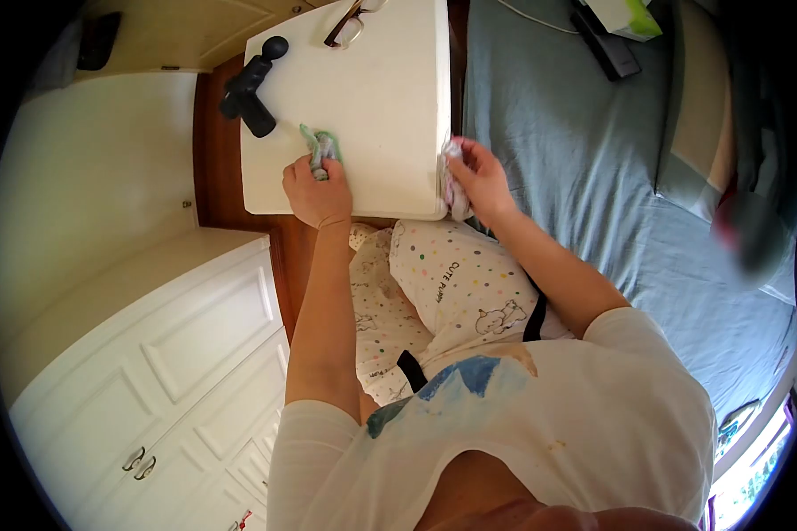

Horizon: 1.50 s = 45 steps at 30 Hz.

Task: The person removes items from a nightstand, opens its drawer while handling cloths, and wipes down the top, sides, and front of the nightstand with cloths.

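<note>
My left hand [317, 193] rests on the white tabletop [381, 97] near its front left, fingers closed on a small crumpled green-and-white cloth [327, 145]. At the table's right edge, my right hand [484, 179] grips a crumpled whitish-pink cloth [455, 188], which lies against the edge and hangs partly down its side. Beyond my left hand, a black massage gun [255, 93] lies on the table. A pair of eyeglasses [346, 29] sits at the far side of the tabletop.
A bed with a grey-blue sheet [558, 150] adjoins the table's right side. On it are a dark phone-like slab [607, 44], a green-and-white box [630, 16] and a pillow [695, 115]. White cabinets [168, 372] stand at left. My patterned trousers [443, 283] are close below the table edge.
</note>
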### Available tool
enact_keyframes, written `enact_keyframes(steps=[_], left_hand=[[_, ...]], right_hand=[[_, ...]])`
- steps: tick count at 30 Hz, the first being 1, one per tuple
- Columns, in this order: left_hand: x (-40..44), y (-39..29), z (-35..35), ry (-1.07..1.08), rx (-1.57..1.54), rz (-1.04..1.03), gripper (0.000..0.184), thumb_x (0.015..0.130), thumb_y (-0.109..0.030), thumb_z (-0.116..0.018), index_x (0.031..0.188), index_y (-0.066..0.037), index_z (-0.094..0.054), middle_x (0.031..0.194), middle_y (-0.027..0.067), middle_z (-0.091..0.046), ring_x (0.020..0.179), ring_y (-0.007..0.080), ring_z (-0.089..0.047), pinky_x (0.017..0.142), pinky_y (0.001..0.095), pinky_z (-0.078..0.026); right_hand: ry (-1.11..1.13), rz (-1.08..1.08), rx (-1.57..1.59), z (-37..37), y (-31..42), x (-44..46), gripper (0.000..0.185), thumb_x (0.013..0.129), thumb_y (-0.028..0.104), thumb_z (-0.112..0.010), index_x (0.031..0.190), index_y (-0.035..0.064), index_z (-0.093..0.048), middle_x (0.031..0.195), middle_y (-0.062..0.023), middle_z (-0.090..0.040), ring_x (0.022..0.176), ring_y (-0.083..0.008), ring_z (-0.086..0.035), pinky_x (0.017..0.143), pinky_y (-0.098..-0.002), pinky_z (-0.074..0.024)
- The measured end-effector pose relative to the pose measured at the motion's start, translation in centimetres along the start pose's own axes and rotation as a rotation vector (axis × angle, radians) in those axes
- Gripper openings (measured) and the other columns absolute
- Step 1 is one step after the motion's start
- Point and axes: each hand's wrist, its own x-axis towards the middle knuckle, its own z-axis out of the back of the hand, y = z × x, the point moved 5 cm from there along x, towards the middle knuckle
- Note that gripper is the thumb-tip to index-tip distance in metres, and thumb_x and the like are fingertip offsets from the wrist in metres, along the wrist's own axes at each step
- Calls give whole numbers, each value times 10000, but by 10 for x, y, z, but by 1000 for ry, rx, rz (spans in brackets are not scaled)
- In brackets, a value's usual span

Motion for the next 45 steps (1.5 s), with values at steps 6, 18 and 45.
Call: enact_keyframes(steps=[6, 18, 45], left_hand=[[-1, -5, 1, 45, 9, 50, 186, 721, -179, -606, 871, -70, -588, 906, 97, -552, 807, 287, -553, 638, 398, -483], [-2, -3, 2, 40, 1, 40, 179, 728, -158, -604, 870, -51, -585, 899, 111, -550, 824, 302, -548, 653, 403, -476], [64, -50, -22, 455, -186, -83, 445, 770, -173, -603, 1201, -197, -496, 1090, 119, -520, 829, 287, -594, 684, 382, -488]], right_hand=[[92, -47, -138, 4, -9, -31, 349, 822, 70, -604, 1141, 14, -475, 926, -25, -547, 768, -82, -505, 694, -228, -438], [-212, 257, -74, 11, 60, 127, 322, 780, 153, -684, 1013, -33, -564, 822, -50, -597, 713, -117, -543, 639, -250, -455], [-43, 602, 193, -8, 176, 54, 243, 882, 37, -455, 1113, -11, -509, 1001, -82, -580, 838, -131, -571, 761, -256, -472]])
